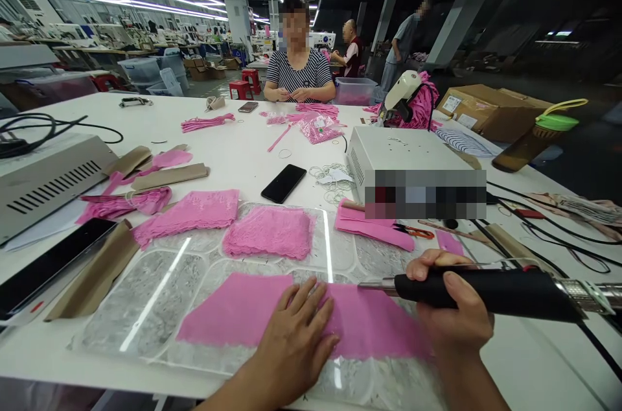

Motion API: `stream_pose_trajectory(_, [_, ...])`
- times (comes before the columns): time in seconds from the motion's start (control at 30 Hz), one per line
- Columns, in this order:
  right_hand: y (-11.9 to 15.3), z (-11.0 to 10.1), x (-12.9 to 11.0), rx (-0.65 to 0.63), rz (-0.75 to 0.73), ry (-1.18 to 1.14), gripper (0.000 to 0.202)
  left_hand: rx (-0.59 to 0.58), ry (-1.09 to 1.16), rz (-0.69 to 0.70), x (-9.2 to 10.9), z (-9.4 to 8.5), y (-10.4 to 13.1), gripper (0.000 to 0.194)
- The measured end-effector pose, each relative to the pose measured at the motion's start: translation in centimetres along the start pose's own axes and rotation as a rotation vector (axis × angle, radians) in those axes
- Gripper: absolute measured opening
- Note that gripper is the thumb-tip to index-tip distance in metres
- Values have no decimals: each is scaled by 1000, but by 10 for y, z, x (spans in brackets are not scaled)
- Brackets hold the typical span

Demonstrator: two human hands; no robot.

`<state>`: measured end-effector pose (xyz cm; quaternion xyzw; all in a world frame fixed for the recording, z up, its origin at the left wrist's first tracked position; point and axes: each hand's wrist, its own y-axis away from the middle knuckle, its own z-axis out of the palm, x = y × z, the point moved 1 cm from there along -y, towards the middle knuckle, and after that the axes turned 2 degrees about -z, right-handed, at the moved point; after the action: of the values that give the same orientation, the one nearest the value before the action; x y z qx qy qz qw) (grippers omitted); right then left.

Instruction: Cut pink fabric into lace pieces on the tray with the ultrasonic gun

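A pink fabric piece point(233, 310) lies spread on a clear, grey-patterned plastic mat point(140, 294). My left hand point(299, 333) rests flat on it with fingers apart, near its middle. My right hand point(454, 304) is wrapped round a black corded handheld tool point(486, 288), possibly an ultrasonic cutter or welder. The slim metal tip points left and sits at the upper edge of the fabric; whether it touches, I cannot tell. Just beyond lie two stacks of pink lace, one on the left point(192, 213) and one in the middle point(267, 233).
A metal control box point(403, 145) stands right of a black phone point(284, 183). Orange-handled snips point(413, 231) lie on pink strips point(372, 229). Cables run along the right, near a green-lidded bottle point(525, 145). Another vented box point(53, 177) is left. A person point(299, 70) sits opposite.
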<state>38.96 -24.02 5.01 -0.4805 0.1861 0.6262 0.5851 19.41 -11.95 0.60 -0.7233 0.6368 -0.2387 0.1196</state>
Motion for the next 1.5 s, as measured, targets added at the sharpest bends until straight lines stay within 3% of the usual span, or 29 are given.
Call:
stream_pose_trajectory(0.77, [1,0,1,-23,-1,22,12,20,-20,3,-1,4,1,32])
stream_pose_trajectory(1.07, [-14,-12,-12,140,-79,23,10,8,-95,69,-4,3,0,33])
stream_pose_trajectory(1.23, [-13,-15,-10,114,-32,11,11,20,-102,73,-4,3,0,33])
stream_pose_trajectory(1.5, [-13,-14,-9,78,-76,34,9,30,-107,64,-4,5,2,33])
